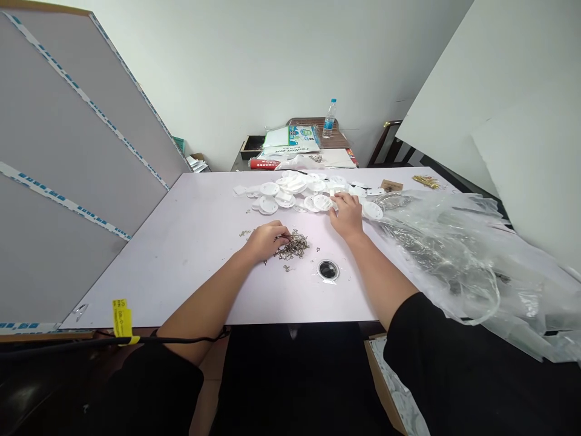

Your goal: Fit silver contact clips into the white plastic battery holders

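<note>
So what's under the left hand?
Small metal parts show right beside the left hand on the pale tabletop; whatever its palm covers can't be seen.

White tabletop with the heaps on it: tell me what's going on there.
Someone is working with both bare hands at the white tabletop. The left hand is at the near heap of small, shiny metal pieces, and the right hand reaches to the farther heap of flat, round white discs. Whether either hand grips a piece is too small to tell. Crumpled clear plastic bags lie on the right side.
</note>
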Demonstrator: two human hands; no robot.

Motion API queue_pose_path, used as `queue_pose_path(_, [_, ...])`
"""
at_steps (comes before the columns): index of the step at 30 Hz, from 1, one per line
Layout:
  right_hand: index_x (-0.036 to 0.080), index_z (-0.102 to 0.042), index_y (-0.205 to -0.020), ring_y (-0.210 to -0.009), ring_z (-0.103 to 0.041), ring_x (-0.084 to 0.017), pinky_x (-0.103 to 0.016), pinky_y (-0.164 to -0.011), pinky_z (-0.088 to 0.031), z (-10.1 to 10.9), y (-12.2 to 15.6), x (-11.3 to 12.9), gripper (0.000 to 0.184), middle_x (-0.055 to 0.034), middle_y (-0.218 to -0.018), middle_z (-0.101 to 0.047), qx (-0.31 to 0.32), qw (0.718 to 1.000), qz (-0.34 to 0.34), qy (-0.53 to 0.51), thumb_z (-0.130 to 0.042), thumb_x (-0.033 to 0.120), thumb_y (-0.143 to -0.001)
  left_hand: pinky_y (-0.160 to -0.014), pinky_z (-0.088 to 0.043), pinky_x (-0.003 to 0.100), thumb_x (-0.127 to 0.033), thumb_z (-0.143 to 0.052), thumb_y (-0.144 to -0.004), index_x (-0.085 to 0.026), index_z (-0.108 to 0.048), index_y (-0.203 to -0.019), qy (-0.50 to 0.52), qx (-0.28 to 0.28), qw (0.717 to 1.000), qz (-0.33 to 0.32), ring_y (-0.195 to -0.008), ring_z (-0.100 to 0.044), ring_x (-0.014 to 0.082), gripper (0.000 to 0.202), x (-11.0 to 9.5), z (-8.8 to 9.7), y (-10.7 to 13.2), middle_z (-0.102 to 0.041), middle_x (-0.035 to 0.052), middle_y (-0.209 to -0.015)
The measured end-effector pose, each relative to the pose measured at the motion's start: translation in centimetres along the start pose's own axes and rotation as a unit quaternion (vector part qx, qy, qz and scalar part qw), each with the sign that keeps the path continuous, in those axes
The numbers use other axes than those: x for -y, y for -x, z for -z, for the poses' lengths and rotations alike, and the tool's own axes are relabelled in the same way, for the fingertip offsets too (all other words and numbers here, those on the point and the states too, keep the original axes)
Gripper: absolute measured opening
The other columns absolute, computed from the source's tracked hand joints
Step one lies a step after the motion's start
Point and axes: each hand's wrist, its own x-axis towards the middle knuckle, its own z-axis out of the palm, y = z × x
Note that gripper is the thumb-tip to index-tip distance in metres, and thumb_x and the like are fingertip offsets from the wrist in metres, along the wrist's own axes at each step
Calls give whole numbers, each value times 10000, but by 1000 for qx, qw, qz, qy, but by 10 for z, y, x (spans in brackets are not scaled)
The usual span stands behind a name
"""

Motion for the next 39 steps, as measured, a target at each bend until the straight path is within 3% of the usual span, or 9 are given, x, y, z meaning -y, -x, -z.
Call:
queue_pose_path(7, [153,-698,-1121,-1184,-478,-352,-552,-979,-413,1,0,4,316,-136,-1231,-647,-5,1000,0,0,-521,190,-862,-745,-504,312,-291,-573,-884,-225,-709,-904,23,-19,1000,-4,-863,-631,186,152,3,2,-2,-697,39,-988])
queue_pose_path(15, [162,-700,-1047,-1084,-552,-302,-454,-994,-462,0,-1,-1,261,-119,-1098,-653,-7,999,-4,-31,-553,146,-831,-653,-454,297,-256,-568,-887,-240,-645,-899,6,-27,999,23,-784,-625,180,80,3,3,-1,-721,9,-937])
queue_pose_path(21, [182,-626,-1025,-992,-603,-256,-404,-898,-513,-1,-2,-7,227,-126,-1157,-545,-30,997,-44,-52,-559,166,-808,-606,-417,287,-282,-555,-901,-249,-613,-939,-4,-34,999,39,-708,-620,167,76,0,5,0,-728,0,-964])
queue_pose_path(25, [182,-586,-1035,-983,-603,-249,-395,-927,-499,-4,-4,-11,251,-122,-1121,-556,-40,995,-65,-64,-589,187,-784,-591,-402,284,-280,-559,-902,-246,-622,-923,-20,-47,998,40,-680,-614,161,74,-1,5,1,-733,-2,-949])
queue_pose_path(32, [199,-589,-934,-908,-607,-242,-398,-863,-508,-6,-5,-13,139,-100,-1041,-606,-49,993,-78,-70,-569,233,-801,-592,-390,279,-315,-579,-892,-253,-650,-884,-19,-16,998,59,-716,-621,168,95,1,4,0,-726,-8,-894])
queue_pose_path(36, [190,-600,-967,-1029,-562,-284,-447,-951,-466,-5,-6,-13,185,-118,-1073,-598,-76,993,-79,-52,-566,253,-798,-620,-387,278,-298,-541,-914,-250,-619,-903,-17,-18,997,72,-745,-613,155,92,-2,8,1,-721,-18,-968])
queue_pose_path(39, [190,-606,-1071,-1156,-508,-319,-490,-997,-429,-3,-9,-13,287,-138,-1203,-582,-100,992,-67,-25,-573,274,-798,-646,-399,273,-270,-539,-915,-248,-610,-921,-3,-39,997,74,-807,-616,156,75,-2,9,1,-708,-21,-1005])
